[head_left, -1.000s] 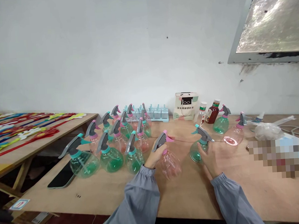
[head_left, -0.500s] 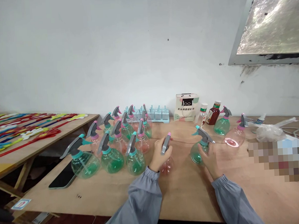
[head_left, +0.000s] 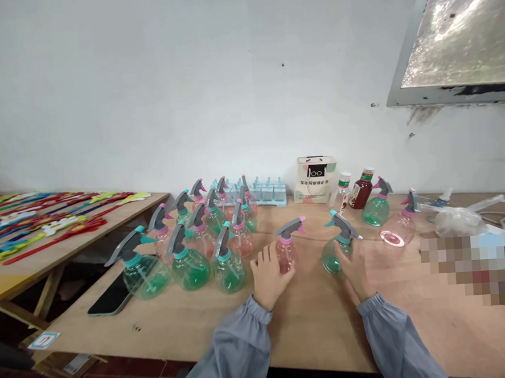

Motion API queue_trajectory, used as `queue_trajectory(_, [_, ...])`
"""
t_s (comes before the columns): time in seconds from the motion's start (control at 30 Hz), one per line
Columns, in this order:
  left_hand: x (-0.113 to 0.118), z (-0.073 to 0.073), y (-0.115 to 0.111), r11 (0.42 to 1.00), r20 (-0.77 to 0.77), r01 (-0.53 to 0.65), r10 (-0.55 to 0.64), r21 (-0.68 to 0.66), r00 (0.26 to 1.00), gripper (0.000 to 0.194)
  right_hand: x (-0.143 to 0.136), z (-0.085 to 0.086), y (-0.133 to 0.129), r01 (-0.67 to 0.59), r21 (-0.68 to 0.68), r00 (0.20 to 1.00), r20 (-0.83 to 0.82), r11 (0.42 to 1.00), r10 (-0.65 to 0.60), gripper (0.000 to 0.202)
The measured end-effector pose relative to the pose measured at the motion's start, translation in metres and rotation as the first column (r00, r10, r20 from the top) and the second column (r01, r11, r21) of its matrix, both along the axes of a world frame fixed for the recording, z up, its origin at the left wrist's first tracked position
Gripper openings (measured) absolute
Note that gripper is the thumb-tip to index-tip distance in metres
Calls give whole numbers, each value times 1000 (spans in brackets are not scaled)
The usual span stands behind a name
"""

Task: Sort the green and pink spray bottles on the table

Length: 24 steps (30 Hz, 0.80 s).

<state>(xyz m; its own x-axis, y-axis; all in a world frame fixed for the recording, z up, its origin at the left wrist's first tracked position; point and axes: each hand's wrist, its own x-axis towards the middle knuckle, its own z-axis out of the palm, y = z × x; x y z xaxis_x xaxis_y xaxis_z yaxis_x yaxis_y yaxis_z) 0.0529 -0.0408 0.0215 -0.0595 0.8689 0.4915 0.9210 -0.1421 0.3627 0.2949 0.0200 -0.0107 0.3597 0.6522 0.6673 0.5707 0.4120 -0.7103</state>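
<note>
My left hand [head_left: 270, 276] is just left of a pink spray bottle [head_left: 287, 254], fingers apart and not wrapped round it. The thumb lies before the bottle's lower body; whether it touches I cannot tell. This bottle stands upright, its grey trigger head with pink nozzle pointing right. From its right side, my right hand [head_left: 356, 269] grips a green spray bottle [head_left: 331, 256], thumb in front near the neck and other fingers partly hidden. That one's turquoise nozzle points left. Several more green spray bottles [head_left: 191, 270] and pink spray bottles [head_left: 241, 241] are grouped to the left.
A phone [head_left: 109, 297] lies at the table's left. Light-blue moulds [head_left: 270, 192], a paper bag [head_left: 314, 179] and a red-brown bottle [head_left: 361, 191] line the wall. Two spray bottles and a plastic bag [head_left: 457, 222] are at right. Colourful plastic hands [head_left: 58, 223] cover another table.
My left hand has let go of the pink spray bottle's neck and lowered to its left side. The bottle's head has turned to the right. My right hand stays at the green spray bottle.
</note>
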Motion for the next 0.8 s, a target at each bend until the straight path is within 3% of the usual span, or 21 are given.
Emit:
queue_trajectory(0.27, [8,-1,43,997,161,8,5,-79,987,59,-1,0,1,4,16,1000,22,1000,-4,38])
queue_trajectory(0.4, [14,4,89,993,264,-89,107,-77,959,61,-1,-2,2,17,22,1000,18,1000,-18,38])
queue_trajectory(0.6, [18,22,172,980,426,-182,200,-84,882,63,-3,-6,-1,-4,32,1000,12,999,4,34])
queue_trajectory(0.7, [16,29,198,980,467,-184,200,-81,861,61,-4,-9,-4,-62,39,997,36,997,61,29])
queue_trajectory(0.8, [17,33,209,982,523,-172,188,-79,832,61,-9,-9,-7,-106,37,993,47,994,105,28])
